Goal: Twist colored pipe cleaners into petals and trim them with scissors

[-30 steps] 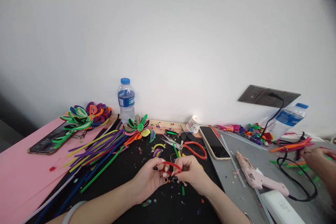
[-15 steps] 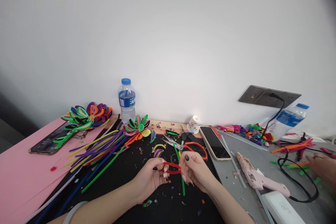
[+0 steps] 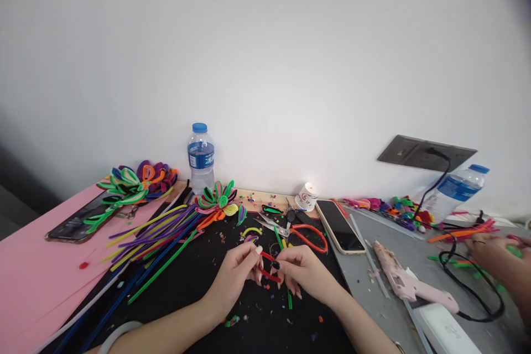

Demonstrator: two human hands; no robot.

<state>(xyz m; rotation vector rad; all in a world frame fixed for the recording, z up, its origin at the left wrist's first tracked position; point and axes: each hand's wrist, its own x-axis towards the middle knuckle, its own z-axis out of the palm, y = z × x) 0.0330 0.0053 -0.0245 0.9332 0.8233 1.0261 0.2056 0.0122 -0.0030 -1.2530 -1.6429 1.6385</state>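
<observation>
Between my two hands a bent red pipe cleaner [image 3: 269, 275] is stretched over the black mat [image 3: 199, 287]. Its left part is pinched by the closed fingers of my left hand [image 3: 238, 271]. My right hand [image 3: 302, 271] is closed on the other side, with thumb and fingertips on the red strands. Just beyond my hands lie scissors [image 3: 307, 235] with orange handles, blades apart. A green pipe cleaner [image 3: 289, 298] passes under my right hand. Small curved yellow and purple pieces lie behind my left hand.
Many loose pipe cleaners [image 3: 166, 232] and a pipe-cleaner flower [image 3: 219, 199] lie at left, near a water bottle [image 3: 201, 160]. A phone [image 3: 340, 227], a pink glue gun [image 3: 410, 282] and its black cord are on the right. Another person's hand [image 3: 498, 257] works at far right.
The red loop has opened at its right side, its two strands now apart. My hands have turned and shifted their grip. The other person's hand has moved left, now with something green.
</observation>
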